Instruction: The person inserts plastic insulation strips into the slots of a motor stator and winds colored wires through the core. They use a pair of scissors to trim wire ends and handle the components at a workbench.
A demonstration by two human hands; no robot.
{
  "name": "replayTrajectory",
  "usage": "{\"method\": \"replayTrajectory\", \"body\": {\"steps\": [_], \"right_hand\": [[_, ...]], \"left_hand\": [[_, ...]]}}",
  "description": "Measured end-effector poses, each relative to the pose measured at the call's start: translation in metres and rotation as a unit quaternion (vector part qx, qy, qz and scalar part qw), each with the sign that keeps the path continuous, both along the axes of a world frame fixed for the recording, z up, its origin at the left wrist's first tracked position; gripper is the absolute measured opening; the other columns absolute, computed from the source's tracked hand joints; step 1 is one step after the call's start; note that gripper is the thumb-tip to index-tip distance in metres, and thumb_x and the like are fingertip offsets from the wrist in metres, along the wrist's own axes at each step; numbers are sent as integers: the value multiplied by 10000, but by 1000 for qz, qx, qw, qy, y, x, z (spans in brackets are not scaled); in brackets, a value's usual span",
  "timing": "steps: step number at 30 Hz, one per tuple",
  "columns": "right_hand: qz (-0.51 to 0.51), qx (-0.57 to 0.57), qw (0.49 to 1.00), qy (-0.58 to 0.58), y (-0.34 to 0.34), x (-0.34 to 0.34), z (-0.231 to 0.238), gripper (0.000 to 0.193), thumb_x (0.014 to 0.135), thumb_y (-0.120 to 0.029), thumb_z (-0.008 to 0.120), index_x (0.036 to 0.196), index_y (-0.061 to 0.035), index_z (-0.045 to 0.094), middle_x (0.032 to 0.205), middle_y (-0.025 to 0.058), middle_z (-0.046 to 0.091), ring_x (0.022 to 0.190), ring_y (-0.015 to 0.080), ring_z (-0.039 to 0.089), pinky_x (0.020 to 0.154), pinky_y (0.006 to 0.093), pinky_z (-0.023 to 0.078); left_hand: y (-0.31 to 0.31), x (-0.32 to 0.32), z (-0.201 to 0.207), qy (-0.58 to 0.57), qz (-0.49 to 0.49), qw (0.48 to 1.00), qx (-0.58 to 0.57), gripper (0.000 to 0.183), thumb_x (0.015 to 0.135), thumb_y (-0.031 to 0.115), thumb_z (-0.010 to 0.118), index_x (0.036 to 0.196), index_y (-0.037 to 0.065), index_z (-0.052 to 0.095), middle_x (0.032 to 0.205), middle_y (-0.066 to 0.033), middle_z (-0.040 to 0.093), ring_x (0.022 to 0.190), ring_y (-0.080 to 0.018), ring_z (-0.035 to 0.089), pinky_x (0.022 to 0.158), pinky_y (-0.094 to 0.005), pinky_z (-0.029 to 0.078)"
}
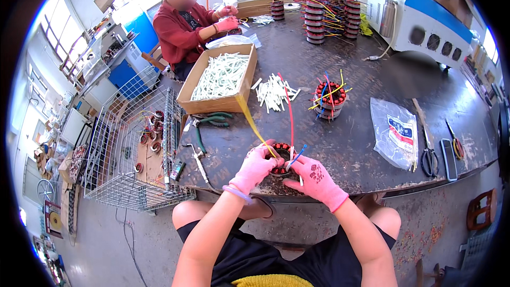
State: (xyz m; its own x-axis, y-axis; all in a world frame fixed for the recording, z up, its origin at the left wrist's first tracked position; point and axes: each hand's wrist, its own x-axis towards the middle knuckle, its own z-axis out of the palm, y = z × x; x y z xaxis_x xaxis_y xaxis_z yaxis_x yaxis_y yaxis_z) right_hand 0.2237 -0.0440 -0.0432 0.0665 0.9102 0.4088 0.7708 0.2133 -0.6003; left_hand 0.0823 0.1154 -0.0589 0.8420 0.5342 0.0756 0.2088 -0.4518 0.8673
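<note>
A motor stator (281, 176) with red-wrapped coils sits in front of me at the table's near edge. My left hand (254, 169), in a pink glove, closes on its left side, fingertips at the base of the yellow wire (247, 111). On the other side my right hand (317, 179), also pink-gloved, is closed with its fingertips at the blue wire (299, 152). A thin white sleeve (302, 180) pokes out from under its fingers. The red wire (290, 114) stands upright from the stator, with white sleeving (291, 152) at its foot. Both hands partly hide the stator.
Beyond lie loose white sleeves (274, 93), a cardboard box (212, 106) of them and another stator stack (329, 101). Green-handled pliers (213, 120) lie left; a plastic bag (392, 133), scissors (429, 162) and phone (449, 159) right. A co-worker (183, 26) sits far left.
</note>
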Motion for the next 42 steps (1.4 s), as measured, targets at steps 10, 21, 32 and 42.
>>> {"method": "replayTrajectory", "body": {"steps": [10, 21, 32, 42], "right_hand": [[48, -18, 998, 22, -2, 12, -6, 320, 777, -181, 766, 984, -26, 577, 976, 131, 587, 884, 337, 624, 757, 412, 523], [27, -48, 997, 57, -16, 12, -3, 416, 819, -177, 737, 1173, -23, 583, 1034, 132, 592, 934, 326, 637, 811, 396, 530], [10, -55, 998, 29, -15, 11, -6, 409, 817, -201, 731, 1170, -36, 605, 1046, 131, 598, 947, 326, 640, 820, 398, 536], [2, -18, 999, 30, -12, 7, -11, 348, 816, -186, 733, 1103, -41, 601, 982, 132, 597, 909, 331, 635, 783, 410, 529]], "left_hand": [[-14, -24, 5, -2, -38, 999, -9, 169, 808, 102, 719, 943, 37, 639, 1164, -124, 542, 1043, -239, 594, 1025, -402, 418], [-5, -26, 31, -73, -136, 942, 299, 341, 810, 168, 728, 1146, 120, 689, 1306, -68, 614, 1303, -309, 488, 1114, -463, 354], [-20, -9, 34, -86, -80, 946, 303, 142, 761, 138, 746, 794, 69, 627, 1156, -33, 667, 1172, -284, 569, 1128, -506, 338], [-25, -13, 15, -125, -35, 936, 326, 156, 761, 80, 707, 895, 62, 629, 1117, -59, 635, 1146, -348, 558, 1104, -508, 369]]}}
